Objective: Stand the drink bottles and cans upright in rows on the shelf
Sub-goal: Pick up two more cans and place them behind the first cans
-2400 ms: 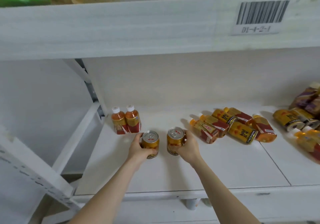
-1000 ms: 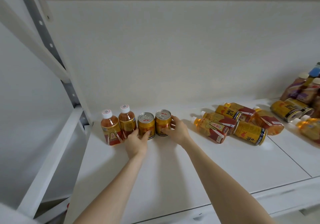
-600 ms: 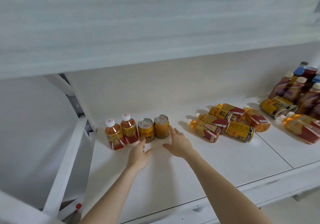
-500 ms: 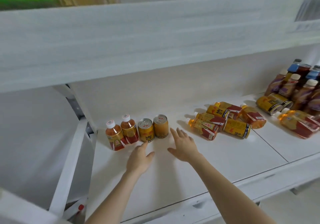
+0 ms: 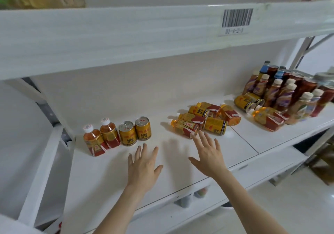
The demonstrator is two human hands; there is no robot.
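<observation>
Two small orange bottles (image 5: 100,138) and two gold cans (image 5: 134,131) stand upright in a row at the left back of the white shelf (image 5: 112,176). My left hand (image 5: 143,165) hovers open in front of the cans, holding nothing. My right hand (image 5: 207,152) is open too, its fingertips close to a pile of lying bottles and cans (image 5: 202,120) in the middle of the shelf. The nearest lying bottle (image 5: 183,125) points its cap to the left.
More lying bottles and a gold can (image 5: 260,110) rest further right, beside upright brown bottles and dark cans (image 5: 289,91) at the far right. The upper shelf board (image 5: 126,35) with a barcode label (image 5: 236,19) overhangs. A white frame post (image 5: 41,170) bounds the left.
Both hands let go of the two gold cans, which now stand beside the bottles. The hands drew back open, and my right hand moved right towards the lying pile.
</observation>
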